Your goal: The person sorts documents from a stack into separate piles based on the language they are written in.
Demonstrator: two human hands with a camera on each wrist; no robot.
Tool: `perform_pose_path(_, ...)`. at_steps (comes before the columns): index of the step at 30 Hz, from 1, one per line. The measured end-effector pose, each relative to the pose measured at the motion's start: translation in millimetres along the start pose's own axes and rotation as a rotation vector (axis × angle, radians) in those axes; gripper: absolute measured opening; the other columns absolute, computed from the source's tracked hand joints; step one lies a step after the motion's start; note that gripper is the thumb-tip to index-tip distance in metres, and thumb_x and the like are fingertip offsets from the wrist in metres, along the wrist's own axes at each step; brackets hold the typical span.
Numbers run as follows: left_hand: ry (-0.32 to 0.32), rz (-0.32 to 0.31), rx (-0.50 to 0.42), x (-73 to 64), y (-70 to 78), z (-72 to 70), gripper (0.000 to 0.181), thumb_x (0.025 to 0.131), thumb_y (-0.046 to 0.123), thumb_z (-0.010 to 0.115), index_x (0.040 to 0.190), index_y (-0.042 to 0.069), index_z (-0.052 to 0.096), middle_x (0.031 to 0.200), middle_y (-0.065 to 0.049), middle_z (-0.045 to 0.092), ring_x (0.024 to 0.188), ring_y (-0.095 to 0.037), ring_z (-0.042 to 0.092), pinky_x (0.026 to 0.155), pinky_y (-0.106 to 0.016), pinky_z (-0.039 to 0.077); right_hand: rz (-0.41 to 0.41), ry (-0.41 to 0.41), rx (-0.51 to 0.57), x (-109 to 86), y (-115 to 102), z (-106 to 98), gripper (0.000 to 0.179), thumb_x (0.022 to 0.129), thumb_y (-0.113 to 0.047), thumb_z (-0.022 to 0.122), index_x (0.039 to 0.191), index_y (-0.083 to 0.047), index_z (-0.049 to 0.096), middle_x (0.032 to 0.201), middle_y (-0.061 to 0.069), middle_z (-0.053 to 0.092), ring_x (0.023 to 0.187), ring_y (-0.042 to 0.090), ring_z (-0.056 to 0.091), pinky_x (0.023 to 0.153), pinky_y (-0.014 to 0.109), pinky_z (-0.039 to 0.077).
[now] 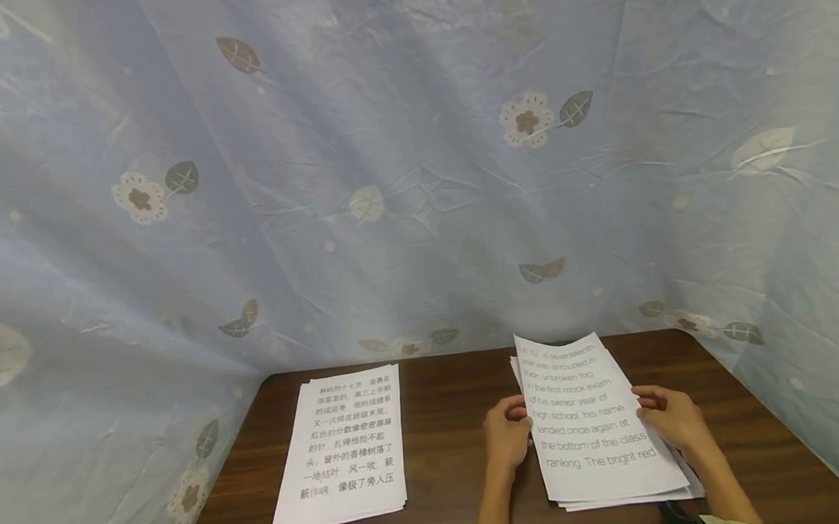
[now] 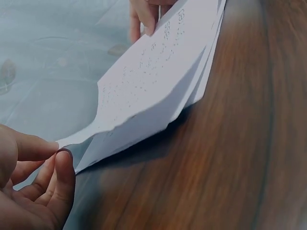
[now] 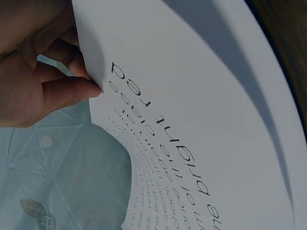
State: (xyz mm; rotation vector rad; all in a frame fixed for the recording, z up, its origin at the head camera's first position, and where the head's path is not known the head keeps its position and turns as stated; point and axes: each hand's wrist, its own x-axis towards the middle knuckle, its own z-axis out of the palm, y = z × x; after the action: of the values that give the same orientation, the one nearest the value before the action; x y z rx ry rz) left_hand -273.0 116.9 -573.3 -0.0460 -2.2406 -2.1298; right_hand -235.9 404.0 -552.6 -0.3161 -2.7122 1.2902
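Observation:
A white sheet of paper (image 1: 585,433) printed with large English text is raised at its sides over a pile of more sheets (image 1: 691,480) on the right of the table. My left hand (image 1: 507,432) pinches its left edge between thumb and fingers; the left wrist view shows that edge bent up at the fingertips (image 2: 56,147). On the opposite edge my right hand (image 1: 675,416) pinches the same sheet, thumb (image 3: 72,91) on its printed face. The sheet's far end curls upward, and a gap shows between it and the paper below.
Another stack of white sheets (image 1: 350,449), its top page printed in Chinese, lies on the left of the dark wooden table (image 1: 452,415). A pale blue curtain (image 1: 418,216) with leaves and flowers hangs behind and at both sides. Something black (image 1: 678,515) sits by the right wrist.

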Motion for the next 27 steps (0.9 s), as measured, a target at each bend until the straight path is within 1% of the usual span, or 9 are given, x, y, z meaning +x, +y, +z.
perform_pose_path(3,-0.007,0.008,-0.005,-1.0,1.8,5.2,0.038,0.084,-0.011,0.069,0.119,0.001,0.078,0.095,-0.009,0.076,0.066,-0.004,0.062,0.050,-0.021,0.055,0.007,-0.010,0.009,-0.7,2.5,-3.0,0.049,0.099,-0.005,0.065,0.144,0.013,0.057,0.127,0.035,0.068,0.093,0.018,0.067,0.068,0.023,0.051)
perform_pose_path(6,-0.008,0.005,-0.015,-1.5,3.7,8.4,0.037,0.084,-0.012,0.069,0.118,0.000,0.078,0.094,-0.010,0.076,0.065,-0.004,0.061,0.050,-0.020,0.055,0.010,-0.010,-0.002,-0.5,4.8,-5.4,0.049,0.100,-0.005,0.064,0.145,0.012,0.056,0.127,0.034,0.069,0.092,0.015,0.067,0.069,0.022,0.051)
perform_pose_path(7,-0.004,0.015,-0.009,-1.6,4.2,8.6,0.037,0.084,-0.012,0.069,0.118,0.000,0.078,0.094,-0.010,0.076,0.064,-0.003,0.061,0.050,-0.021,0.055,0.008,-0.013,-0.003,0.0,5.5,-5.8,0.049,0.100,-0.005,0.064,0.145,0.012,0.056,0.127,0.034,0.069,0.092,0.015,0.066,0.069,0.022,0.051)
perform_pose_path(14,0.002,0.002,0.013,1.0,2.6,8.2,0.037,0.084,-0.014,0.069,0.117,0.000,0.078,0.091,-0.008,0.075,0.060,-0.004,0.060,0.050,-0.018,0.053,-0.006,-0.008,-0.017,6.1,8.8,-6.0,0.047,0.100,-0.006,0.064,0.143,0.013,0.058,0.122,0.031,0.070,0.091,0.016,0.065,0.067,0.023,0.050)
perform_pose_path(20,-0.006,0.023,0.055,0.3,0.7,8.6,0.036,0.084,-0.012,0.071,0.117,-0.001,0.077,0.089,-0.007,0.074,0.058,-0.005,0.061,0.048,-0.017,0.051,-0.008,-0.001,-0.015,7.5,12.9,-4.5,0.045,0.099,-0.004,0.065,0.140,0.013,0.060,0.117,0.029,0.072,0.087,0.016,0.065,0.065,0.025,0.050)
perform_pose_path(27,0.000,0.033,0.080,-1.1,-1.4,10.4,0.036,0.084,-0.011,0.072,0.117,0.000,0.078,0.088,-0.006,0.075,0.054,-0.004,0.060,0.047,-0.017,0.050,-0.004,0.033,-0.036,8.3,14.5,-2.8,0.045,0.095,-0.002,0.067,0.137,0.012,0.062,0.114,0.029,0.074,0.083,0.016,0.065,0.064,0.025,0.049)
